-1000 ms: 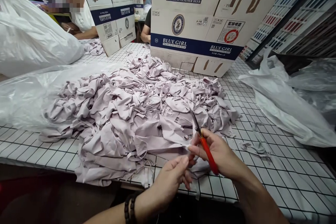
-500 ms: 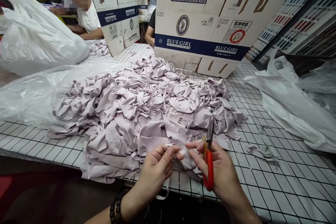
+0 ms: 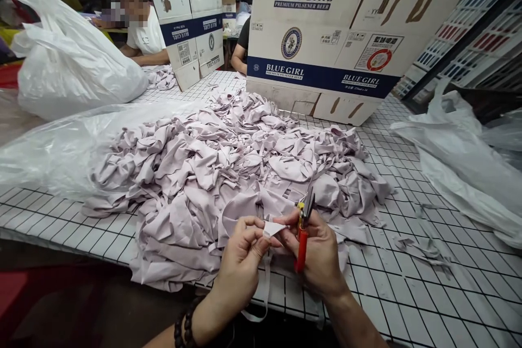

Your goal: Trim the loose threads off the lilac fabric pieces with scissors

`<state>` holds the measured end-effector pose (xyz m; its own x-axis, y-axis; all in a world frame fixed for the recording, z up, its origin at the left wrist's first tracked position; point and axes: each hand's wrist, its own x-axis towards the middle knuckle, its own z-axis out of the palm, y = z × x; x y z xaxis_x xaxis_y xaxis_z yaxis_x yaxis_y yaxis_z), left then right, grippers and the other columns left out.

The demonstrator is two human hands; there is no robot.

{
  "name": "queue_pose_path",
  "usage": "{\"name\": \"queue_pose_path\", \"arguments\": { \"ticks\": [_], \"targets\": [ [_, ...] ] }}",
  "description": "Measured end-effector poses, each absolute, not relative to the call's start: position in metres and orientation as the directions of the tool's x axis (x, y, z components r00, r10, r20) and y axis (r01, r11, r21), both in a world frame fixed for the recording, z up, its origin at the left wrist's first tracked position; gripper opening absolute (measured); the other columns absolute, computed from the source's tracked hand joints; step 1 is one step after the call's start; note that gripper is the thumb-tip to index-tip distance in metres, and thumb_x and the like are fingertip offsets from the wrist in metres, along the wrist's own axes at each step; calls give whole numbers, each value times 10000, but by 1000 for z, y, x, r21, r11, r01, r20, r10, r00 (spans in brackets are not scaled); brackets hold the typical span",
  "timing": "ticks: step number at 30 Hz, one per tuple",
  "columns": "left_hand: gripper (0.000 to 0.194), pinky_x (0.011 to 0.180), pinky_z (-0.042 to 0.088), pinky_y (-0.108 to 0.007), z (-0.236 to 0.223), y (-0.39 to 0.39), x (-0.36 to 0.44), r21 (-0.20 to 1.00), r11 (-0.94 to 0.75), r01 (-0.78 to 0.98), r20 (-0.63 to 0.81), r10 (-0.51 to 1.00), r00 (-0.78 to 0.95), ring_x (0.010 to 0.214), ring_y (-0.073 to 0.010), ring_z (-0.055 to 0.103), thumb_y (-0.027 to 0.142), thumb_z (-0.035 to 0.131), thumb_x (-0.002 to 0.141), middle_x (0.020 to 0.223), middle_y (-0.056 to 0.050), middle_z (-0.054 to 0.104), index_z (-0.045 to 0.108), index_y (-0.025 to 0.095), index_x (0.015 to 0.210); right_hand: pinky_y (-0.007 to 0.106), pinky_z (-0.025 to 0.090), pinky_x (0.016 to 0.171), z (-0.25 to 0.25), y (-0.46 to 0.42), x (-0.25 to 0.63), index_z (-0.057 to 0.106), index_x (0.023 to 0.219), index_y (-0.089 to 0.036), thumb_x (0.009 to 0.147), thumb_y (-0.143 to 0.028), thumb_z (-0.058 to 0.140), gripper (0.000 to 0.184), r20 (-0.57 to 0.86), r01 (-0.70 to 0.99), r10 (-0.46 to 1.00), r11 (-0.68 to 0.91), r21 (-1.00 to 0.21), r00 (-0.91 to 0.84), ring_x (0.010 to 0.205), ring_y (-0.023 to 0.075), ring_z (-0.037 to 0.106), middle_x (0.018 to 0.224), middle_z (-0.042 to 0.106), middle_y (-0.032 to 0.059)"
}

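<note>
Between my hands is a small pale fabric piece [image 3: 274,228], with a narrow strap [image 3: 267,283] hanging below it. My left hand [image 3: 240,261] pinches the piece at its left edge, fingers closed. At its other end, the thumb and forefinger of my right hand [image 3: 318,255] grip the fabric. That same hand also carries red-handled scissors [image 3: 302,244] in the palm, blades pointing up and away from the fabric. Just beyond lies a large heap of pale lilac fabric pieces [image 3: 196,174], spreading over the table.
Cardboard sheets printed with beer labels [image 3: 310,38] stand behind the heap. A full white plastic bag [image 3: 77,70] sits at the left, another white bag [image 3: 457,141] at the right. Fabric scraps [image 3: 424,250] lie on the grid-patterned table [image 3: 460,299]. A person [image 3: 147,32] sits across the table.
My right hand has come left and its scissors have tilted. The fabric piece now shows as a flat pointed tip between my fingers. The whole view has shifted slightly.
</note>
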<state>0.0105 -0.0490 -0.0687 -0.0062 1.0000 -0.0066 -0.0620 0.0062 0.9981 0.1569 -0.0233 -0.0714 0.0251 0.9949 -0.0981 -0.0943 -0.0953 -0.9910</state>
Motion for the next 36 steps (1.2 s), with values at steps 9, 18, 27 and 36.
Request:
{"name": "queue_pose_path", "arguments": {
  "ticks": [9,18,27,36],
  "targets": [
    [346,386,366,-222,-63,-42,21,967,-33,-252,60,993,102,410,-37,458,425,595,881,1234,-167,630,718,148,714,227,407,449,-79,-19,147,580,731,-234,574,-300,814,289,-44,-53,997,-41,-998,60,498,107,458,644,548,-48],
    [363,497,397,-216,-81,-32,26,961,-66,-268,79,996,37,463,-81,465,452,575,903,565,18,501,655,146,726,251,443,550,-71,-21,175,555,764,-225,664,-275,790,260,-116,131,990,-105,-986,-75,602,137,511,697,547,-34],
    [291,606,386,-253,-71,-27,15,942,-309,127,287,943,170,637,-140,520,232,461,952,657,-23,538,583,157,699,291,465,555,-30,-42,208,495,764,-252,741,-321,692,210,9,833,975,194,-519,-222,641,185,566,758,589,2],
    [242,660,386,-263,-70,-30,10,933,-332,136,283,914,291,709,-149,518,201,403,978,746,-30,539,547,161,787,287,443,542,-31,-41,202,504,770,-236,807,-373,614,179,121,882,959,282,-377,-255,638,180,575,742,588,-2]
  ]
}}
